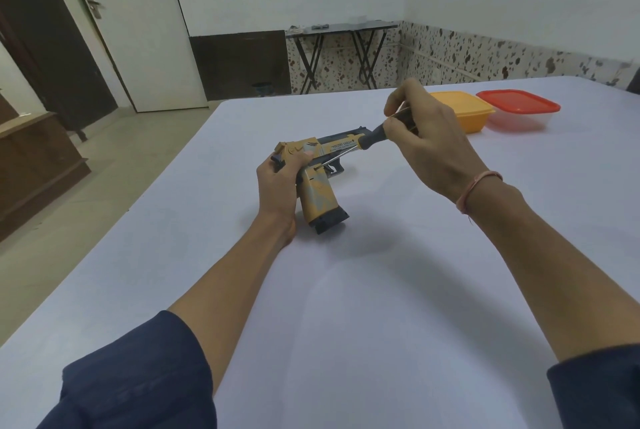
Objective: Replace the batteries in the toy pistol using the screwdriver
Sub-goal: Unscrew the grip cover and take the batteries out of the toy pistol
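Two lidded containers are set side by side near the table's (381, 290) far right corner, one yellow container (462, 113) and one red-lidded container (518, 109), partly hidden behind the right hand (426, 144). One toy pistol (320, 179) is held mid-table, its butt on the cloth, the left hand (280, 183) closed around its rear. One screwdriver (360, 144) is gripped by the right hand, its tip set against the frame above the handle.
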